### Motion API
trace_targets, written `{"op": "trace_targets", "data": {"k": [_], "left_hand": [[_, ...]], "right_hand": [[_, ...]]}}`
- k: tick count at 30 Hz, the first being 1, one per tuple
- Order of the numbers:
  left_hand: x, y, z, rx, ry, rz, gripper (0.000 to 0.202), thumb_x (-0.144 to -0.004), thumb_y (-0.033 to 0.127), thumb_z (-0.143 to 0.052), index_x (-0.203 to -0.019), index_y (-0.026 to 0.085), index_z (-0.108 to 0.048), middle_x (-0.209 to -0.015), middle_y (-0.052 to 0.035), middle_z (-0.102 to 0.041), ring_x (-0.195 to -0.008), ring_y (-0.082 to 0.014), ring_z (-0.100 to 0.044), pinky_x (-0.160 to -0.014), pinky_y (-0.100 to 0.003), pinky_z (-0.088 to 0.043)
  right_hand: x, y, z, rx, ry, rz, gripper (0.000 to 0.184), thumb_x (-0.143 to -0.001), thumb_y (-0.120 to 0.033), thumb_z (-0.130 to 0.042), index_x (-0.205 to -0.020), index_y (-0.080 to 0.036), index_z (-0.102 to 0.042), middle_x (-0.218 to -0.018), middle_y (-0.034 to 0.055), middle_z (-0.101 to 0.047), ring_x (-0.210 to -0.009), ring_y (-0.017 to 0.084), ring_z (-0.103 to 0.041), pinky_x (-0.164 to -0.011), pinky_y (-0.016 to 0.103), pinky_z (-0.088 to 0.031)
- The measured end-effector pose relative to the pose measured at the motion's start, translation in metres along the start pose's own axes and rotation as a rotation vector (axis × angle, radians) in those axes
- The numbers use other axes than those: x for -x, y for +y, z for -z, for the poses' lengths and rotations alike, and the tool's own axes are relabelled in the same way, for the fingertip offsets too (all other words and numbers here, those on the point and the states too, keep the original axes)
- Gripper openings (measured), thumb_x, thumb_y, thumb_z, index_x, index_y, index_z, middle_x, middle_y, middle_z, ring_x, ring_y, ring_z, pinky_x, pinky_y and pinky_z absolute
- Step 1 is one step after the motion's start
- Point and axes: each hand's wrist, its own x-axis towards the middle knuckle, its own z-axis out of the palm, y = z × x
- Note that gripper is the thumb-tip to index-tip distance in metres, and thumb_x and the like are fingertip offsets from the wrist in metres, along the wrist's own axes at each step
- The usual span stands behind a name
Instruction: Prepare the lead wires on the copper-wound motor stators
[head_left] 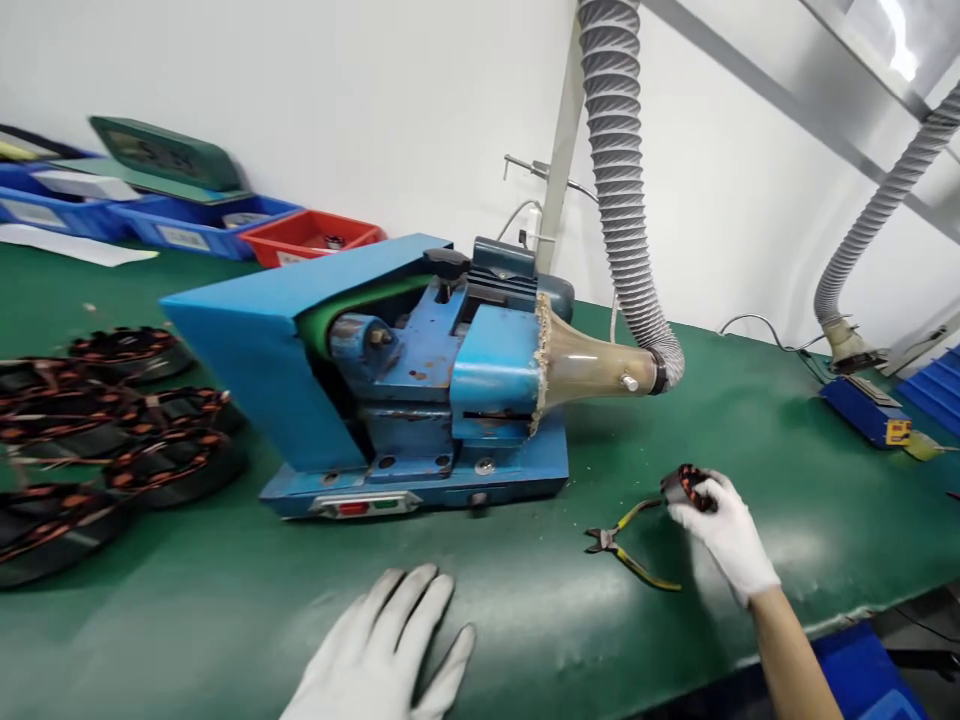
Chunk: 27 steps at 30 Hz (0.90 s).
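Observation:
My right hand [727, 530], in a white glove, is closed on a small motor stator [681, 488], a dark ring with orange-brown windings, at the right of the green workbench. Beside it lies a pair of cutting pliers [611, 541] with yellow-and-black handles spread apart. The stator hides part of one handle's end. My left hand [379, 645], also gloved, is stretched out over the bench near the front edge, fingers apart and holding nothing. In front of it stands a blue belt grinding machine [405, 400] with red and green buttons.
Larger wound stators [172, 465] are piled at the left. Blue bins [202, 230] and a red bin [311, 235] line the back. A grey ribbed hose [619, 170] joins the machine's funnel [592, 365]. A small blue device [862, 412] sits at the far right.

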Motion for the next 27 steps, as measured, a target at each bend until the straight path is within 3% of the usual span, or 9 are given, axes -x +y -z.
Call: {"op": "trace_targets", "data": {"k": [2,5,8,11,15,18,21,24,27], "left_hand": [[-0.005,0.005,0.003,-0.086,-0.020,-0.036,0.038,-0.080,0.043,-0.052,-0.105,0.017,-0.065,-0.110,-0.0130,-0.068,-0.107,-0.0355,-0.057,-0.087,-0.048,-0.046],[-0.007,0.009,0.013,-0.057,-0.045,-0.023,0.042,-0.079,0.045,-0.056,-0.109,0.017,-0.062,-0.112,-0.0125,-0.067,-0.109,-0.0343,-0.057,-0.087,-0.047,-0.050],[-0.001,0.018,0.025,0.058,-0.067,0.011,0.047,-0.077,0.046,-0.060,-0.115,0.019,-0.057,-0.112,-0.0104,-0.067,-0.109,-0.0302,-0.059,-0.086,-0.043,-0.053],[0.004,0.035,0.032,0.160,-0.090,0.057,0.067,-0.069,0.045,-0.066,-0.127,0.015,-0.045,-0.116,-0.0139,-0.064,-0.107,-0.0293,-0.062,-0.082,-0.039,-0.057],[-0.004,0.053,0.029,0.227,-0.131,0.213,0.087,-0.055,0.038,-0.072,-0.130,0.010,-0.037,-0.117,-0.0204,-0.061,-0.107,-0.0338,-0.060,-0.084,-0.044,-0.056],[-0.020,0.052,0.025,0.333,-0.154,0.256,0.069,-0.057,0.031,-0.071,-0.120,0.016,-0.045,-0.115,-0.0155,-0.063,-0.106,-0.0309,-0.061,-0.089,-0.047,-0.053],[-0.032,0.046,0.026,0.488,-0.230,0.214,0.057,-0.056,0.026,-0.070,-0.109,0.021,-0.050,-0.109,-0.0098,-0.066,-0.105,-0.0285,-0.061,-0.095,-0.049,-0.048],[-0.037,0.048,0.026,0.533,-0.269,0.226,0.048,-0.056,0.026,-0.071,-0.100,0.021,-0.052,-0.102,-0.0082,-0.066,-0.102,-0.0284,-0.062,-0.097,-0.051,-0.046],[-0.034,0.055,0.024,0.489,-0.211,0.246,0.044,-0.060,0.031,-0.072,-0.097,0.019,-0.052,-0.097,-0.0105,-0.064,-0.096,-0.0291,-0.062,-0.093,-0.054,-0.048]], "right_hand": [[0.036,-0.023,-0.011,-0.078,-0.139,0.129,0.012,-0.064,-0.023,-0.075,-0.068,-0.023,-0.064,-0.124,0.0066,-0.056,-0.111,0.025,-0.056,-0.093,0.033,-0.046],[0.082,-0.054,-0.041,-0.043,-0.390,0.363,0.022,-0.063,-0.016,-0.077,-0.081,-0.026,-0.069,-0.129,0.0070,-0.055,-0.111,0.028,-0.057,-0.094,0.039,-0.047],[0.112,-0.068,-0.078,0.004,-0.282,0.349,0.027,-0.067,-0.022,-0.076,-0.092,-0.026,-0.069,-0.128,0.0133,-0.055,-0.110,0.035,-0.058,-0.089,0.047,-0.049],[0.126,-0.070,-0.101,-0.221,-0.258,0.218,0.030,-0.082,-0.033,-0.061,-0.111,-0.025,-0.060,-0.122,0.0139,-0.059,-0.104,0.029,-0.063,-0.085,0.041,-0.053],[0.114,-0.078,-0.097,-0.501,-0.449,0.009,0.030,-0.092,-0.036,-0.043,-0.116,-0.020,-0.053,-0.104,0.0099,-0.069,-0.087,0.021,-0.068,-0.078,0.032,-0.055],[0.088,-0.087,-0.086,-0.441,-0.569,0.145,0.035,-0.089,-0.029,-0.044,-0.121,-0.018,-0.053,-0.111,0.0101,-0.067,-0.097,0.021,-0.064,-0.086,0.033,-0.051],[0.067,-0.091,-0.082,-0.348,-0.687,0.262,0.015,-0.079,-0.026,-0.057,-0.087,-0.022,-0.070,-0.084,0.0027,-0.072,-0.079,0.021,-0.066,-0.073,0.028,-0.051],[0.062,-0.094,-0.080,-0.235,-0.650,0.240,0.020,-0.074,-0.024,-0.062,-0.054,-0.022,-0.062,-0.049,-0.0022,-0.059,-0.049,0.016,-0.054,-0.050,0.025,-0.040],[0.061,-0.098,-0.065,-0.136,-0.472,0.203,0.022,-0.079,-0.027,-0.057,-0.058,-0.021,-0.061,-0.057,0.0016,-0.061,-0.056,0.019,-0.053,-0.056,0.028,-0.037]]}}
